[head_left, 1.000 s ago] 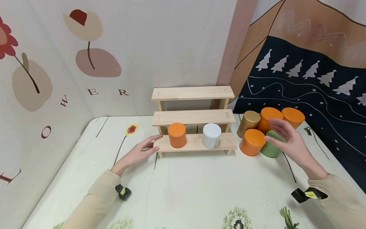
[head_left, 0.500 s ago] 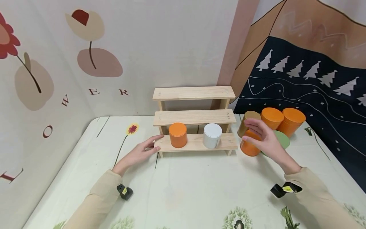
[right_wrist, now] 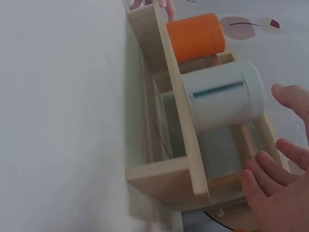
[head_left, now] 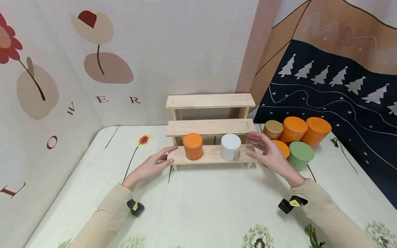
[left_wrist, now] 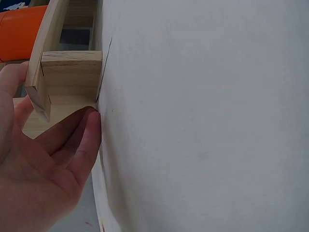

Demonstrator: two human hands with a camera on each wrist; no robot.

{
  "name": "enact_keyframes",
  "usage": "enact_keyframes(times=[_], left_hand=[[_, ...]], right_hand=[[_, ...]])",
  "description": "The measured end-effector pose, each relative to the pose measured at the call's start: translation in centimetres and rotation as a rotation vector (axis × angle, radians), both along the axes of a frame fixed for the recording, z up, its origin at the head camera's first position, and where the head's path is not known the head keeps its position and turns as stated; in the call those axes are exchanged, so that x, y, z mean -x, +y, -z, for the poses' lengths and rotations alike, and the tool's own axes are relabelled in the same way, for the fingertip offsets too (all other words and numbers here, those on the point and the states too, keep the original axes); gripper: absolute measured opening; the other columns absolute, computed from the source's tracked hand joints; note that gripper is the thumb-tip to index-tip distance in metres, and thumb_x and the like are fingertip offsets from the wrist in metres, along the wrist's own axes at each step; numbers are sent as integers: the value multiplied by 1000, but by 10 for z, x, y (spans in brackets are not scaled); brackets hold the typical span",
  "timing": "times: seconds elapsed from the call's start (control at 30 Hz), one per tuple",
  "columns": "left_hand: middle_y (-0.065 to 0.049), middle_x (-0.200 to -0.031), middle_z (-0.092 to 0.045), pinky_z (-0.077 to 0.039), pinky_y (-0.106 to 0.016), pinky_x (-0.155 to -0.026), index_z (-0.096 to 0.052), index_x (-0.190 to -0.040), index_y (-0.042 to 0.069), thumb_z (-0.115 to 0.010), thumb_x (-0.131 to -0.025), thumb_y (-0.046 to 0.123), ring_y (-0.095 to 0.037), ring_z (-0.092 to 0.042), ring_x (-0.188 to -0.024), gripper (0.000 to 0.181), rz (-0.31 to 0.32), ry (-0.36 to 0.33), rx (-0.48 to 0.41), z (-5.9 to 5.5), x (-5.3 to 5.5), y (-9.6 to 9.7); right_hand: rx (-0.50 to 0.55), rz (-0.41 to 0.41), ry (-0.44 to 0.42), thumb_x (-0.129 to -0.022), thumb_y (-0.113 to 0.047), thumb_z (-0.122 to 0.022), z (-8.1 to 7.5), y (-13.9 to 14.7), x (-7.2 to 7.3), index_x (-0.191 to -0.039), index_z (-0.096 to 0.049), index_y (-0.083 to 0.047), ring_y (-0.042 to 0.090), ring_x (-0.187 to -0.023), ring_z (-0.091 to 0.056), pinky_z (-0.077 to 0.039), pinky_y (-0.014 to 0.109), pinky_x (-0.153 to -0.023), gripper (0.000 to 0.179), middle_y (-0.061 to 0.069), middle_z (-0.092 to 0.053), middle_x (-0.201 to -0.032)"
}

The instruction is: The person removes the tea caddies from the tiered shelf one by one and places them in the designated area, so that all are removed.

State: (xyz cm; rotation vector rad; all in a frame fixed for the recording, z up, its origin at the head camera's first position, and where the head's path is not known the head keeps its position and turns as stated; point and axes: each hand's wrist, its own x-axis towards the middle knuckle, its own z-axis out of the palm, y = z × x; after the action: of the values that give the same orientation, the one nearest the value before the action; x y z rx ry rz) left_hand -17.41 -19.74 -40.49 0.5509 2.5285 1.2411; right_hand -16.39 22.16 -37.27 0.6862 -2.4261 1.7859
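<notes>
A three-tier wooden shelf stand [head_left: 211, 127] stands at the back of the table. On its lowest board are an orange jar [head_left: 193, 146] to the left and a white jar [head_left: 230, 147] to the right. My left hand [head_left: 151, 164] holds the left end of that board; in the left wrist view the thumb lies over the board and other fingers sit below it. My right hand [head_left: 270, 154], fingers spread and relaxed, hovers by the board's right end. The right wrist view shows a gap between its fingers and the white jar [right_wrist: 224, 96].
Right of the stand cluster a gold jar [head_left: 273, 129], a green jar [head_left: 300, 155] and several orange jars [head_left: 294, 130], one partly behind my right hand. A printed cloth wall [head_left: 186, 51] rises directly behind the stand. A white floral cloth [head_left: 201, 206] covers the table.
My right hand has moved left, from over the jar cluster to the stand's right end, carrying nothing. My left hand stays at the lowest board. The jars have not moved.
</notes>
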Motion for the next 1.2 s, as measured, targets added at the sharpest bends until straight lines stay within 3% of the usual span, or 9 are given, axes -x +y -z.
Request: enact_keyframes(times=[0.23, 0.6, 1.2], left_hand=[[-9, -152, -35, -36, -58, -99, -34, -151, 22, -53, -100, 35, -37, -48, -124, 55, 9, 4, 3, 2, 1, -2], [-8, -153, -33, -36, -58, -99, -34, -151, 23, -52, -101, 35, -37, -47, -125, 55, 22, 7, -7, 2, 2, -2], [-8, -153, -34, -36, -58, -99, -34, -151, 23, -53, -100, 34, -36, -47, -125, 55, 18, -8, 7, 2, 3, -2]], right_hand=[[16, -19, -37, -88, 1, -68, 3, -14, 4, -140, -40, 2, 32, -126, -45, -36, 36, -105, 59, 18, -46, -139], [26, -75, -26, -85, 3, -70, 11, -27, 13, -143, -38, 1, 35, -124, -47, -36, 43, -104, 66, 20, -46, -137], [-18, -55, -20, -84, 1, -72, 17, -35, 17, -142, -42, -3, 37, -122, -50, -38, 47, -102, 66, 20, -50, -134]])
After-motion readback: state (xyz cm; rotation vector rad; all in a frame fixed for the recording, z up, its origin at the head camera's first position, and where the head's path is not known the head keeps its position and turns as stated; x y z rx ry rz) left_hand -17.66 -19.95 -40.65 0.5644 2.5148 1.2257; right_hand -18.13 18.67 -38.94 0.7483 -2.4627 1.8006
